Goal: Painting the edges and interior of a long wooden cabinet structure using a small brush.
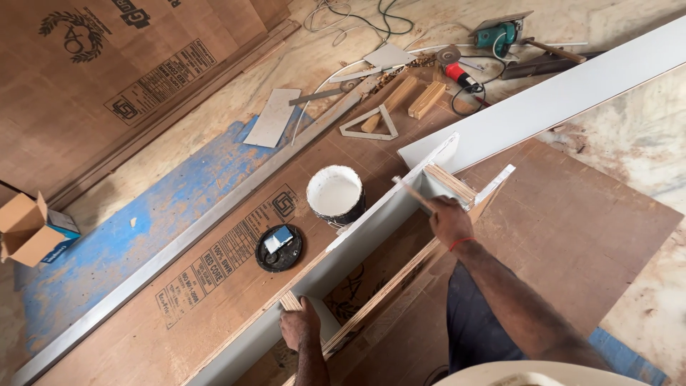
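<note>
Left hand [299,325] grips the frame [371,221] near end; right hand [449,218] holds a stick [411,191]. Keep the frame steady; apply strokes evenly beside the paint can [336,194].

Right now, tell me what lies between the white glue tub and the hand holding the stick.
In the head view, the white-faced panel standing on edge runs between the glue tub and the right hand.
</note>
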